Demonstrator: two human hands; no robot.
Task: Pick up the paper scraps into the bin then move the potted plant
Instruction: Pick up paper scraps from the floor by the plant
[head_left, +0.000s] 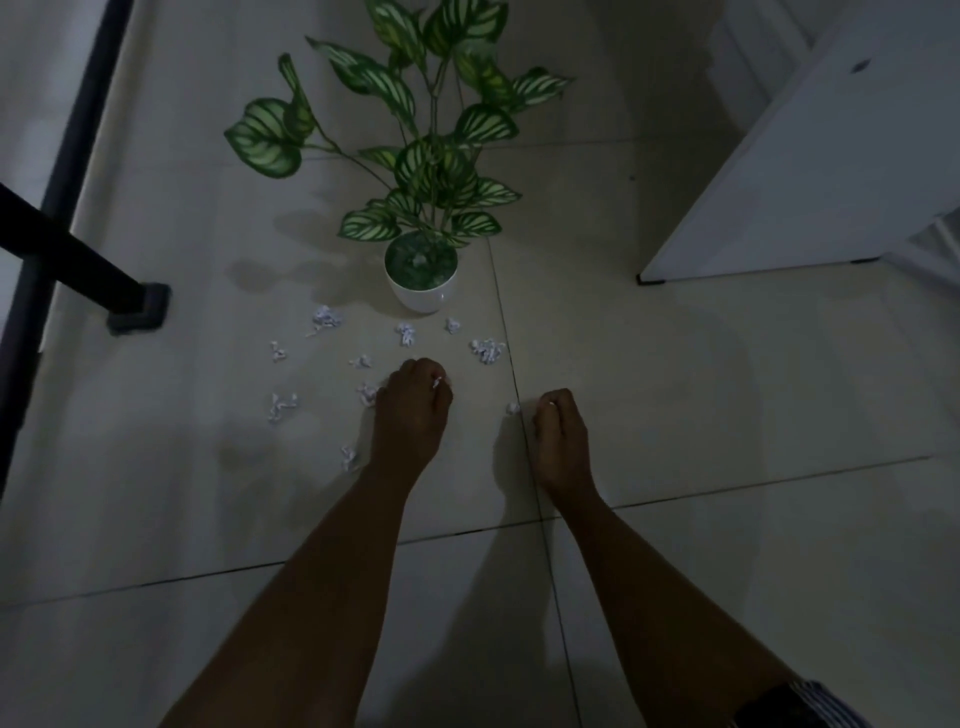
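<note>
Several crumpled white paper scraps (487, 351) lie scattered on the tiled floor in front of a potted plant (422, 278) with striped green leaves in a white pot. My left hand (410, 410) is down at the floor among the scraps, fingers curled around a small scrap that shows white at the fingertips. My right hand (560, 431) is lower right of it, fingers closed with a bit of white paper showing at the top; one scrap (512, 408) lies just left of it. No bin is in view.
A black table leg with a square foot (137, 306) stands at the left, with a dark frame along the left edge. A white cabinet (810, 171) stands at the right. Open tiled floor (727, 389) lies to the right and toward me.
</note>
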